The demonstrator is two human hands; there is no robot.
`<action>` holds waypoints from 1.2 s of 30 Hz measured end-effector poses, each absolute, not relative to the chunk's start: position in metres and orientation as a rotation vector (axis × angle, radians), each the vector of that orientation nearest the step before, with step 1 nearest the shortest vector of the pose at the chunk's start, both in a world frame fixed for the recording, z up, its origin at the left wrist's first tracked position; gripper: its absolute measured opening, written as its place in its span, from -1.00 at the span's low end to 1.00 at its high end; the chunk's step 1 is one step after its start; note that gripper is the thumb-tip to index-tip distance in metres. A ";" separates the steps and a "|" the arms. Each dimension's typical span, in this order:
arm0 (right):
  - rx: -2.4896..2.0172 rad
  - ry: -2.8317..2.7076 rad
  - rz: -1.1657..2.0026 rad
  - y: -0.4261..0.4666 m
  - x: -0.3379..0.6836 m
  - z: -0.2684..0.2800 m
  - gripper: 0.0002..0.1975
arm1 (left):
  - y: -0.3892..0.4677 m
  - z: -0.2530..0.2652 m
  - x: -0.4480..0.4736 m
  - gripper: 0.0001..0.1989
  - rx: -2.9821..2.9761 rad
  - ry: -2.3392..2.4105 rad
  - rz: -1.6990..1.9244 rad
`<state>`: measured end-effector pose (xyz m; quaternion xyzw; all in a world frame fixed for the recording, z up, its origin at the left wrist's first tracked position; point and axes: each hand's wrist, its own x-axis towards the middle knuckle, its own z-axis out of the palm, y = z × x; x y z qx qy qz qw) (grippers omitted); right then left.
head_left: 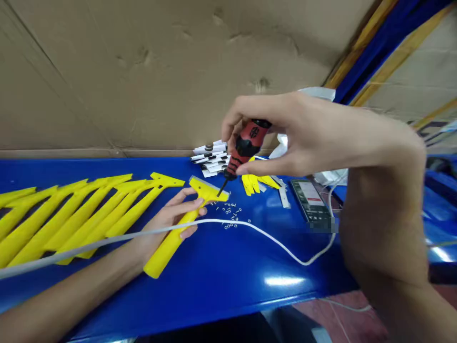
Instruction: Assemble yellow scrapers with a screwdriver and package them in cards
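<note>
My left hand (pixel 178 212) is wrapped round the neck of a yellow scraper (pixel 167 245), whose wide head points up and to the right. Along that head's edge runs a pale strip. My right hand (pixel 285 133) grips a red and black screwdriver (pixel 246 145) from above, tilted, with its tip at the right part of the scraper's head. Whether the tip sits in a screw is too small to tell. Just beyond the head, small screws and nuts (pixel 230 209) lie scattered on the blue table (pixel 235 281).
Several yellow scrapers (pixel 89 209) lie in a row at the left. Behind are white packets (pixel 212 157) and small yellow pieces (pixel 255 183). A phone (pixel 310 202) lies at the right. A white cable (pixel 278 243) crosses in front of the scraper. Cardboard (pixel 143 76) stands behind the table.
</note>
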<state>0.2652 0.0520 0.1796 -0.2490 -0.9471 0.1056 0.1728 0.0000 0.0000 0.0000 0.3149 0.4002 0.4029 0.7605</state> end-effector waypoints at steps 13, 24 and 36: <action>-0.638 -2.707 0.149 0.058 0.268 0.179 -0.76 | -0.002 0.010 0.009 -0.32 0.667 0.911 0.896; -0.724 -2.216 0.606 0.054 0.262 0.179 -0.51 | 0.000 0.007 0.004 -0.38 0.683 0.907 0.864; -0.724 -2.382 0.578 0.057 0.261 0.157 -0.46 | -0.004 0.009 0.008 -0.48 0.728 0.928 0.889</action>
